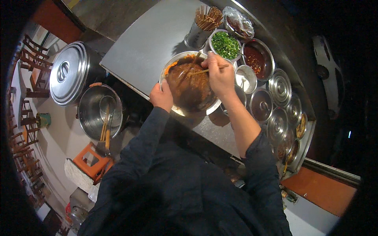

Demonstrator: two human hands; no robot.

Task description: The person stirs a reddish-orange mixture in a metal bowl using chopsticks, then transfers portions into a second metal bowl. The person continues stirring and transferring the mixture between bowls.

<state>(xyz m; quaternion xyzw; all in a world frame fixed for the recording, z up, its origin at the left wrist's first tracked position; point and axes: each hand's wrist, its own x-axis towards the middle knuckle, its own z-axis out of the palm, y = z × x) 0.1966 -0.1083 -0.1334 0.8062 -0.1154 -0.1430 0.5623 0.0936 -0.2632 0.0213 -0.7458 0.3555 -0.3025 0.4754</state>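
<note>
A large metal bowl [211,109] holds a brown, glossy food mixture [192,85] with an orange patch along its upper left edge. My left hand [162,96] grips the bowl's left rim, thumb over the edge. Above the bowl's right side, my right hand [218,72] is closed on wooden chopsticks [203,71], whose far ends reach into the mixture. Beyond the bowl stand a container of chopped green onions [226,44] and a metal holder [195,37] full of chopsticks. A small metal bowl [246,79] with a spoon is right of my right hand.
A bowl of red chili sauce [256,60], a plastic-covered bowl [238,22] and several lidded pots [261,105] line the counter's right side. Left of the counter [144,32] are a big lidded pot [68,73], a deep pot with a strainer [100,118] and an orange stool [91,160].
</note>
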